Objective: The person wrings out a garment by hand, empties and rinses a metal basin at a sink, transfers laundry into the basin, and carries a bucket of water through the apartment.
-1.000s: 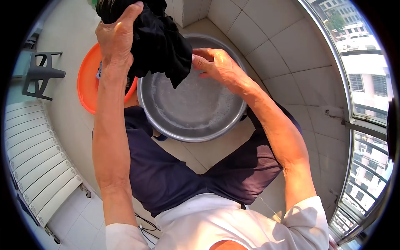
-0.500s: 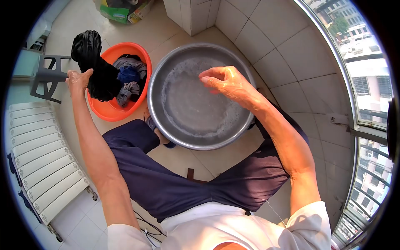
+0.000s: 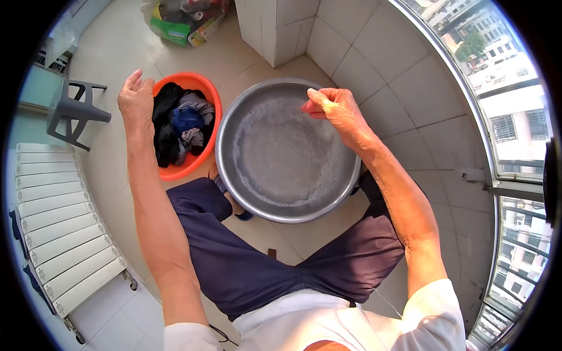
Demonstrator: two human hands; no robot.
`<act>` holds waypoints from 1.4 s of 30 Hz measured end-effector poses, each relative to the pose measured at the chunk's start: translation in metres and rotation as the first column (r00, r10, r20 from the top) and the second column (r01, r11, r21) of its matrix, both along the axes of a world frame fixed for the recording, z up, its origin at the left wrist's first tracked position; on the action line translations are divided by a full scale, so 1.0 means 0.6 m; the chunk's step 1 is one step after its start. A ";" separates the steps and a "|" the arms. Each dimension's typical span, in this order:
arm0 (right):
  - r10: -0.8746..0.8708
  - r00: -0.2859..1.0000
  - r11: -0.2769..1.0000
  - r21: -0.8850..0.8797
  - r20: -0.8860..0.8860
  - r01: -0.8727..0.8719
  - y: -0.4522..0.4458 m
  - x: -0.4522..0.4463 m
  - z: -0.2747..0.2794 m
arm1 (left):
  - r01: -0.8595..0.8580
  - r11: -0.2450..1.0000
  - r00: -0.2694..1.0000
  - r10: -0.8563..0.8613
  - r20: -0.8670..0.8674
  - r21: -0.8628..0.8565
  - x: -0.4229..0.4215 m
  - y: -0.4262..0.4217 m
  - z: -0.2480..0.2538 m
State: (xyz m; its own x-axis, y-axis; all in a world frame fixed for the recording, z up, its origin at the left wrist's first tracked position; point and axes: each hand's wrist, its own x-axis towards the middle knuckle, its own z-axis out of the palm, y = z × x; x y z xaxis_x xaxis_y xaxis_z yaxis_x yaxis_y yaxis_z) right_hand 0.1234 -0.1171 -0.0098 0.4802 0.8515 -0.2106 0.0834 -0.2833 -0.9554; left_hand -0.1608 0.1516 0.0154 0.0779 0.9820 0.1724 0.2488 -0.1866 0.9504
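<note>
My left hand (image 3: 136, 99) is raised beside the left rim of an orange plastic basin (image 3: 216, 108). Its fingers are partly bent but apart, and nothing is in them. Inside that basin lies a heap of clothes: a black garment (image 3: 167, 126) on the left, a blue cloth (image 3: 187, 120) and a grey one (image 3: 199, 105). My right hand (image 3: 336, 111) hovers over the upper right of a large grey metal basin (image 3: 225, 169). Its fingers are curled in with the thumb against them, and I see nothing held there. Cloudy water with suds (image 3: 281, 152) covers that basin's bottom.
A grey plastic stool (image 3: 76, 111) lies on its side at the left, above a white radiator (image 3: 64, 228). A filled plastic bag (image 3: 184, 20) sits at the back. Tiled wall (image 3: 404, 105) and windows close off the right side. My knees flank the metal basin.
The black garment has gone from my left hand into the orange basin. My left hand has moved slightly right, its fingers pointing up. My right hand's fingers have drawn together. The view has shifted slightly.
</note>
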 end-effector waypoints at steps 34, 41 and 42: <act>-0.204 0.978 0.967 0.149 -0.040 0.208 -0.227 -0.139 0.069 | 0.521 0.850 0.849 -0.505 -0.157 0.081 0.135 -0.068 -0.107; -0.304 0.947 0.933 0.167 -0.108 0.318 -0.251 -0.143 0.071 | 0.609 0.793 0.793 -0.609 -0.023 0.015 0.134 -0.113 -0.098; -0.319 0.938 0.923 0.179 -0.136 0.340 -0.251 -0.140 0.071 | 0.621 0.783 0.784 -0.621 -0.005 -0.040 0.131 -0.120 -0.090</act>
